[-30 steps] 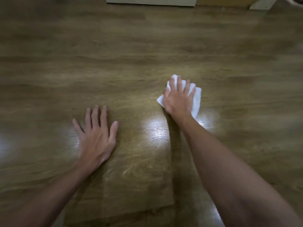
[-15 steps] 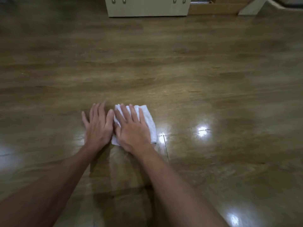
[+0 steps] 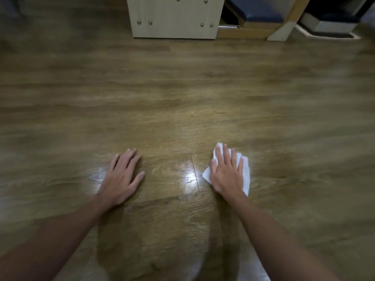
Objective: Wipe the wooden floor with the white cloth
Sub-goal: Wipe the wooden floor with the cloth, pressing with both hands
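A folded white cloth lies flat on the brown wooden floor, right of centre. My right hand presses on top of it with straight, spread fingers and covers most of it. My left hand rests flat on the bare floor to the left, fingers straight, a good hand's width away from the cloth. Light glares off the boards between the two hands.
A pale wooden cabinet with metal studs stands at the far edge of the floor. To its right are a wooden frame with a dark blue cushion and a white base.
My right hand has slid the cloth to the right, away from my left hand, which it lay beside half a second ago. The view has tilted up, showing more furniture.
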